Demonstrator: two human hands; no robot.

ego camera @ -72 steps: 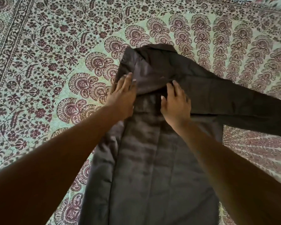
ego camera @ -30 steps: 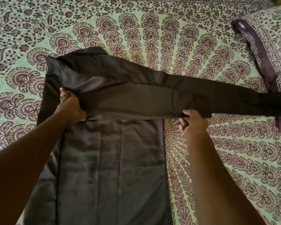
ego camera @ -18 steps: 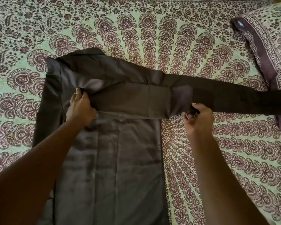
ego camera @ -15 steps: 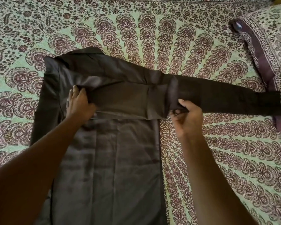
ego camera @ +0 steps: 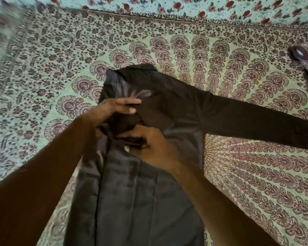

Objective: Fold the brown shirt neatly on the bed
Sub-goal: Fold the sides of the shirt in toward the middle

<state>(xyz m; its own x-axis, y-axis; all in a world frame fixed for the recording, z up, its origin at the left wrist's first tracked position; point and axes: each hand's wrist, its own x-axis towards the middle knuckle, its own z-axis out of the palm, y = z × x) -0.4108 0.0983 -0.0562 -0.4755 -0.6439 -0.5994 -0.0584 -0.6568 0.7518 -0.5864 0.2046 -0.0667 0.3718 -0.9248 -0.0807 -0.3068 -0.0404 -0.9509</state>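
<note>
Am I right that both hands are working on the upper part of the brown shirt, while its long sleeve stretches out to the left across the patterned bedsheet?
Not quite: the sleeve stretches out to the right, not the left, as the head view shows. The rest holds: the left hand and right hand are both on the upper part of the brown shirt, which lies on the patterned bedsheet.

We see the brown shirt (ego camera: 140, 201) lying flat on the bed (ego camera: 43, 68), its body running lengthwise toward us, dark and slightly shiny, with faint vertical creases. Its left side edge is folded inward along the body. The collar end points away from us. One long sleeve (ego camera: 256, 119) stretches out to the right across the patterned bedspread. Fabric is bunched near the chest.
</note>
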